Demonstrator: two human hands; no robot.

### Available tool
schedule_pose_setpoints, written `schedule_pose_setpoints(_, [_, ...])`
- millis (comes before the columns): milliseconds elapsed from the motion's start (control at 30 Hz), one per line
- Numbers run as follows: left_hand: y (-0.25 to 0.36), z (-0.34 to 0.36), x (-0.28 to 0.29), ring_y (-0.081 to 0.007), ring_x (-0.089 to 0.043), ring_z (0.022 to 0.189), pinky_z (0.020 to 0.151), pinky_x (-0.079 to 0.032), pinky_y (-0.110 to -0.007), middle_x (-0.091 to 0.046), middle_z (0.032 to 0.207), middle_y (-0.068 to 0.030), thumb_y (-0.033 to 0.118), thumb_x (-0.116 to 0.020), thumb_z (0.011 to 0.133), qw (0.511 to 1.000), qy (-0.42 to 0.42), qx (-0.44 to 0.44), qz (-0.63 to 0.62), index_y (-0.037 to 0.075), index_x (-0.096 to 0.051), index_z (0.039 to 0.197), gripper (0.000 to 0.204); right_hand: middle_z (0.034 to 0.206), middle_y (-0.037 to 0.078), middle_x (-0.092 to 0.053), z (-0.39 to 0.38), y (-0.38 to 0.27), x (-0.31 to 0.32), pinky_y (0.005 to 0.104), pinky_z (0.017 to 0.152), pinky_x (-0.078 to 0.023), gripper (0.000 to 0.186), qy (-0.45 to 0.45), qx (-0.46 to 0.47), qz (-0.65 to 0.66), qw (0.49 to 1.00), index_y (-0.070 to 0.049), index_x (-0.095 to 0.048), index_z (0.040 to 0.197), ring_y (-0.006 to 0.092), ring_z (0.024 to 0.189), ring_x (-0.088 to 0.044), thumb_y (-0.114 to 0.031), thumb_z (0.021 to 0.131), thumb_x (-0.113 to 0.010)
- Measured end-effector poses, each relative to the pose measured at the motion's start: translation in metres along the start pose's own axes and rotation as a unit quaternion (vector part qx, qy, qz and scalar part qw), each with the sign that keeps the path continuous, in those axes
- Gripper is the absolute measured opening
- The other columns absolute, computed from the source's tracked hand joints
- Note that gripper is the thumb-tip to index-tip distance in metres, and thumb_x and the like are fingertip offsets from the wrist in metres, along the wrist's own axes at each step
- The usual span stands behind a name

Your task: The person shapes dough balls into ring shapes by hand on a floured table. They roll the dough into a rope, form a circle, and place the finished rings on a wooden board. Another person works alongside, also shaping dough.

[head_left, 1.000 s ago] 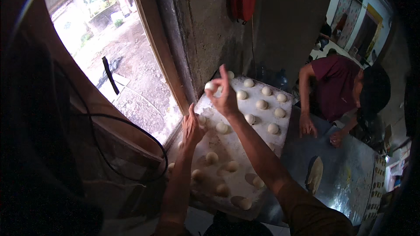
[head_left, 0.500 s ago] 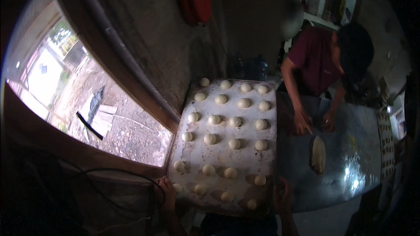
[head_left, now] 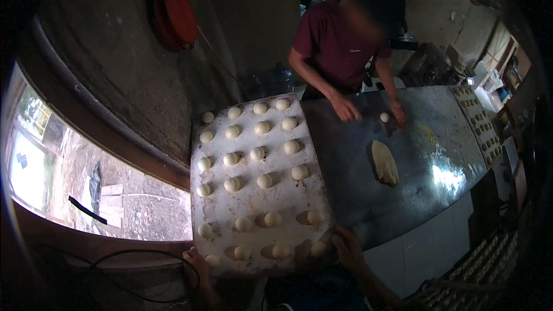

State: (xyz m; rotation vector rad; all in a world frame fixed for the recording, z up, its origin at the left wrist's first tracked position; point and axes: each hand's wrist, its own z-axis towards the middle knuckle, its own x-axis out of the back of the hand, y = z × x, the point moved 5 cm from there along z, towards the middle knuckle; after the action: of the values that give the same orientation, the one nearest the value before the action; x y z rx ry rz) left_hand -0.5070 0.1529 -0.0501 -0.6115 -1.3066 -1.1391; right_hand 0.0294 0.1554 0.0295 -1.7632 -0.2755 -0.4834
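Note:
A metal baking tray [head_left: 222, 210] carries rows of pale, round dough balls [head_left: 264, 181]. At its near left corner, my left hand [head_left: 199, 266] grips the rim with curled fingers. My right hand [head_left: 348, 249] is closed at the near right edge of the same tray; its fingertips are partly hidden in shadow. Next to the tray, a long, flattened lump of dough [head_left: 383, 163] lies on the dark metal worktable [head_left: 403, 207]. One single dough ball [head_left: 384, 117] sits farther back, between the hands of a person [head_left: 340, 46] in a dark red shirt.
A second tray of small dough pieces [head_left: 479, 120] lies at the table's far right. More filled trays [head_left: 472, 276] are low at the near right. A window opening [head_left: 144, 201] and dark cable [head_left: 138, 251] are on the left. A red bag [head_left: 175, 14] hangs on the wall.
The view has swung right. My right hand, beside the tray's edge before, is now closed at it. The co-worker's hands have spread apart, with a dough ball visible between them.

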Motion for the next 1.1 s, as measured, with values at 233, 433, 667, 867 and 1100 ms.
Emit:
schedule_pose_setpoints(233, [0.022, -0.007, 0.014, -0.0255, -0.059, 0.099, 0.092, -0.047, -0.041, -0.063, 0.107, -0.0171, 0.023, -0.054, 0.100, 0.818, -0.127, 0.162, -0.537, 0.000, -0.063, 0.114, 0.028, 0.107, 0.016, -0.066, 0.054, 0.069, 0.008, 0.0425, 0.097, -0.046, 0.048, 0.000, 0.006, 0.132, 0.991, 0.002, -0.064, 0.119, 0.0299, 0.106, -0.062, -0.036, 0.110, -0.036])
schedule_pose_setpoints(433, [0.027, -0.033, 0.022, -0.0261, -0.059, 0.108, 0.095, -0.048, -0.042, -0.062, 0.121, -0.0179, 0.026, -0.059, 0.099, 0.924, 0.023, 0.015, -0.380, -0.003, -0.057, 0.126, 0.040, 0.110, 0.016, -0.066, 0.019, 0.036, -0.009, 0.0411, 0.095, -0.049, 0.037, 0.136, 0.004, 0.095, 0.986, 0.001, -0.060, 0.125, 0.0302, 0.109, -0.061, -0.028, 0.109, -0.043])
schedule_pose_setpoints(667, [0.247, -0.002, 0.016, -0.0265, -0.060, 0.108, 0.095, -0.049, -0.042, -0.062, 0.122, -0.0182, 0.026, -0.062, 0.095, 0.791, -0.358, -0.160, -0.470, -0.003, -0.056, 0.128, 0.044, 0.098, 0.011, -0.069, -0.086, 0.117, -0.055, 0.0369, 0.075, -0.055, 0.034, 0.261, -0.012, 0.042, 0.964, -0.005, -0.058, 0.131, 0.0228, 0.079, -0.065, -0.025, 0.103, -0.054])
schedule_pose_setpoints(867, [0.388, -0.112, -0.004, -0.0269, -0.060, 0.109, 0.095, -0.049, -0.042, -0.062, 0.123, -0.0185, 0.026, -0.064, 0.093, 0.562, -0.622, -0.360, -0.409, -0.004, -0.055, 0.129, 0.048, 0.096, 0.012, -0.070, -0.187, 0.125, -0.056, 0.0357, 0.071, -0.052, 0.049, 0.401, -0.040, 0.060, 0.913, -0.004, -0.056, 0.131, 0.0206, 0.078, -0.066, -0.044, 0.104, -0.048])
schedule_pose_setpoints(1100, [0.458, -0.246, 0.046, -0.0273, -0.061, 0.109, 0.095, -0.050, -0.042, -0.062, 0.124, -0.0189, 0.026, -0.067, 0.090, 0.375, -0.744, -0.461, -0.305, -0.004, -0.053, 0.131, 0.053, 0.121, 0.013, -0.065, -0.356, 0.139, -0.047, 0.0357, 0.089, -0.050, 0.060, 0.569, -0.233, 0.229, 0.755, -0.004, -0.054, 0.135, 0.0232, 0.103, -0.064, -0.051, 0.098, -0.054])
